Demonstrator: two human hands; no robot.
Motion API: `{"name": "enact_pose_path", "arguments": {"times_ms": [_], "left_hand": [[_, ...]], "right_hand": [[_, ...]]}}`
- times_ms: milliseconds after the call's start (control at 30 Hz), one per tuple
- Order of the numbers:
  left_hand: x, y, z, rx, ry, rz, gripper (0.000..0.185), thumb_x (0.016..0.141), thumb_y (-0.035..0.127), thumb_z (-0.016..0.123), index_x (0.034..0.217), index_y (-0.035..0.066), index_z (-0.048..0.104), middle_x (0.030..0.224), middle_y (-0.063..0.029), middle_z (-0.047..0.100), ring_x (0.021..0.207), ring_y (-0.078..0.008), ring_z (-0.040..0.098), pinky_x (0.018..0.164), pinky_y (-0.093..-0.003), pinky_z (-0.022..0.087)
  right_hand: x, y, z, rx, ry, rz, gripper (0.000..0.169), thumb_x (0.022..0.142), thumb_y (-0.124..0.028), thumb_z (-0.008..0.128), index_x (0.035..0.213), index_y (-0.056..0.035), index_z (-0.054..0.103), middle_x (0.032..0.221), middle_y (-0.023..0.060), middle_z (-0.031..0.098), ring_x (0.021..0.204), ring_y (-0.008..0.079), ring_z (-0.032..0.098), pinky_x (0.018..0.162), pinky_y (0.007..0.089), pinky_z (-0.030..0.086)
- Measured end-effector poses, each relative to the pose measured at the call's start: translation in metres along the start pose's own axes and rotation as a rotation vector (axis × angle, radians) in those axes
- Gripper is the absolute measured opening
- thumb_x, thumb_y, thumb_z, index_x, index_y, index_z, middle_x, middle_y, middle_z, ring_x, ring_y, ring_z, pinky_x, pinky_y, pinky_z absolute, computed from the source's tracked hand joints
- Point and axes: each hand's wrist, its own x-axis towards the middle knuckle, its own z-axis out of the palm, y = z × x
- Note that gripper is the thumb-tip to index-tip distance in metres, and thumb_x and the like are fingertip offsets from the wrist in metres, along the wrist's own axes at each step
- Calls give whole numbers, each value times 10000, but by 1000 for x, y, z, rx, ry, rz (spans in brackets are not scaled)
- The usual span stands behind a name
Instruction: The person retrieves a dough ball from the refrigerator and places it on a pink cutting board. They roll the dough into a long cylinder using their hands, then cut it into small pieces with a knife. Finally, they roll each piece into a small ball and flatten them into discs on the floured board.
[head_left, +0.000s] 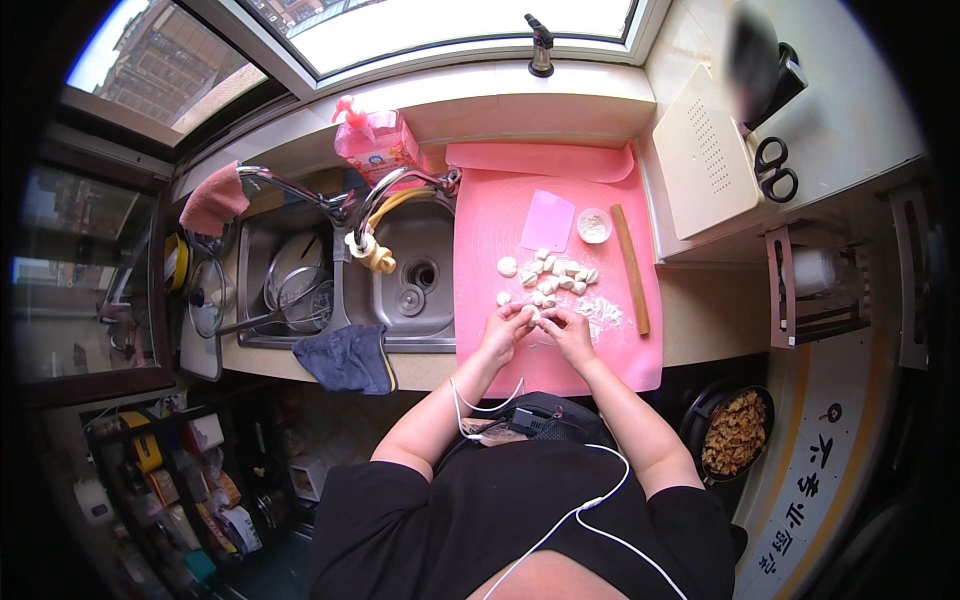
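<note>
Between the fingertips of my left hand (508, 327) and my right hand (568, 334) is a small white dough piece (531, 313). Both hands are above the near half of a pink silicone mat (480, 367). Just beyond them lies a cluster of cut dough pieces (566, 268). Two rounded pieces are to the left: a flattened dough round (507, 267) and a smaller dough ball (503, 298) close to my left fingers. Loose flour (600, 313) is spread right of my right hand. A wooden rolling pin (630, 270) lies along the mat's right side.
A pink dough scraper (548, 220) and a small tub of flour (594, 226) are farther back on the mat. Left is a double steel sink (390, 322) with a faucet (375, 195). A pan of browned food (735, 435) sits at lower right. A white cable (487, 409) hangs by my left forearm.
</note>
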Motion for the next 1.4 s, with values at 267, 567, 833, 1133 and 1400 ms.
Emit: {"name": "enact_pose_path", "arguments": {"times_ms": [267, 567, 833, 1133, 1400], "left_hand": [[0, -6, -3, 44, 10, -37, 207, 921, 86, 667, 1112, 28, 613, 1027, -71, 669, 926, -167, 666, 833, -306, 568], [-3, -4, -1, 25, 22, -31, 190, 949, 120, 634, 1105, 13, 628, 1027, -89, 675, 914, -185, 683, 807, -309, 586], [-6, -2, 2, 102, -8, 13, 196, 943, 121, 644, 1098, 3, 637, 1018, -82, 675, 904, -176, 682, 788, -300, 589], [-1, -3, -1, 346, -27, 122, 188, 921, 114, 670, 1062, -10, 679, 974, -75, 694, 867, -151, 677, 769, -295, 586], [0, -5, -1, 393, 4, 111, 200, 942, 120, 639, 1067, -32, 673, 984, -88, 694, 877, -168, 682, 788, -309, 592]], "right_hand": [[1, 3, -1, -267, 31, -204, 125, 871, -105, 700, 943, -3, 707, 801, 59, 691, 703, 85, 620, 633, 251, 497], [0, 5, -5, -42, 29, 14, 142, 899, -121, 681, 980, -6, 704, 817, 76, 706, 731, 113, 653, 663, 266, 520], [2, -1, -7, -160, -38, -63, 136, 874, -113, 704, 956, -5, 713, 825, 63, 711, 738, 101, 641, 673, 265, 512], [4, -1, -3, -91, -33, -27, 178, 854, -124, 729, 979, 0, 708, 821, 78, 711, 710, 106, 648, 654, 289, 525], [5, 5, -4, -339, -24, -188, 156, 847, -127, 725, 934, 2, 720, 811, 131, 698, 693, 155, 657, 644, 308, 517]]}}
